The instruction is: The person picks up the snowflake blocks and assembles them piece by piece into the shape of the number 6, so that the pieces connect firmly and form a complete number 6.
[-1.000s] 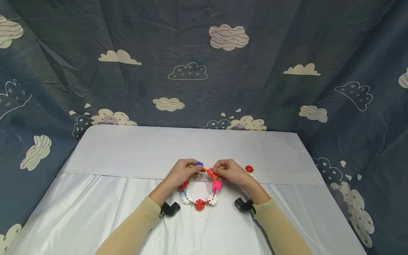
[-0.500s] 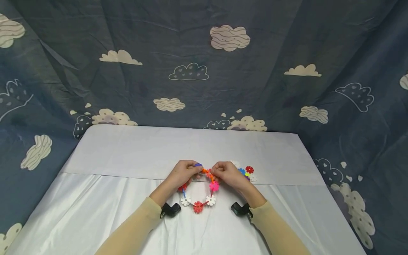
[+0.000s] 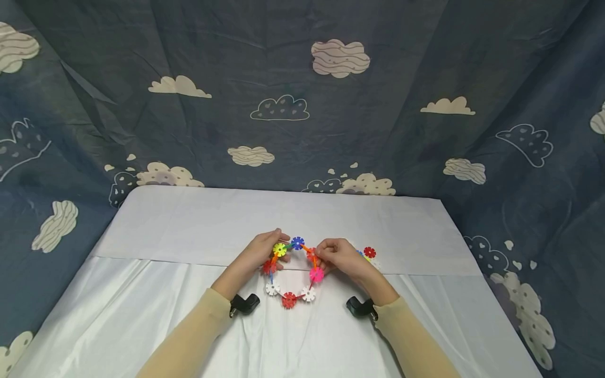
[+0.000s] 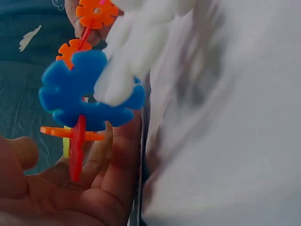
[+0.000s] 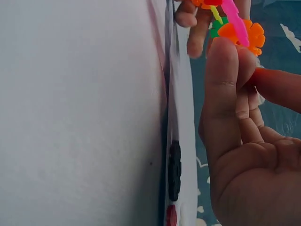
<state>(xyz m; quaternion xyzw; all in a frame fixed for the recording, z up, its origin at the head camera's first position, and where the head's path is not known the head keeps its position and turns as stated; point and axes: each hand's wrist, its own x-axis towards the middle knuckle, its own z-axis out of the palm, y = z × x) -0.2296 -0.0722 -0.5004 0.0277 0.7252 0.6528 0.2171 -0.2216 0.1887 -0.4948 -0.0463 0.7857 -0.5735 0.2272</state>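
Observation:
A ring of plastic snowflake discs, joined edge to edge in red, white, pink, orange, blue and yellow, is held above the white table. My right hand pinches an orange disc on the ring's right side between thumb and fingertips. My left hand lies by the ring's upper left with its thumb apart from the fingers, beside the yellow disc and a red one. In the left wrist view a blue disc hangs in front of the loosely spread left fingers.
Loose discs lie on the table behind my right hand, among them a red disc; the hand partly hides the others. The white table cloth has a seam across it. A dark cloud-patterned curtain stands behind and at both sides.
My left hand has let go of the blue disc at the ring's top and shifted left, fingers spread; blue and yellow discs now show fully. The ring's lower part moved slightly left and up.

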